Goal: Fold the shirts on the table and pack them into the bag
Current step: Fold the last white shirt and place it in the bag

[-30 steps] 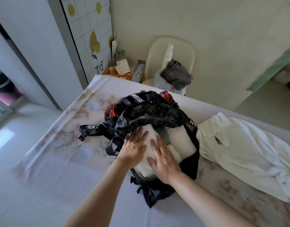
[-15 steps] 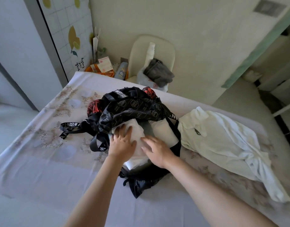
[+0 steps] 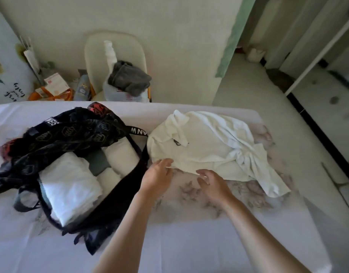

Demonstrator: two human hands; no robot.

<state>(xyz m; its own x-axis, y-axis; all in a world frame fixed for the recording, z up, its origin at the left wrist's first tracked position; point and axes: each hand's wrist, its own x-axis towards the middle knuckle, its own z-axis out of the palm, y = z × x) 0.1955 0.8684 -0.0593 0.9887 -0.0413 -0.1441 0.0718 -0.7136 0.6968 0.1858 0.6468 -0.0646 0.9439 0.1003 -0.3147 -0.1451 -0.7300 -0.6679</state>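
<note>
Left hand (image 3: 158, 175), right hand (image 3: 212, 184) at shirt (image 3: 205, 146) hem | bag (image 3: 75, 133): "WEIS", possibly

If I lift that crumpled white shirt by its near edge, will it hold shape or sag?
Probably floppy: the white shirt lies rumpled with a trailing sleeve, so it should sag. Likely light, being thin cloth. Pushed, it would probably bunch on the tablecloth.

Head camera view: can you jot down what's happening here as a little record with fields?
Surface: table with floral cloth
Bag: black bag, open, left side
Packed: folded white shirts inside it
Unfolded: rumpled white shirt, right of the bag
Left hand: at that shirt's near edge
Right hand: beside it, fingers curled, hold unclear
</note>
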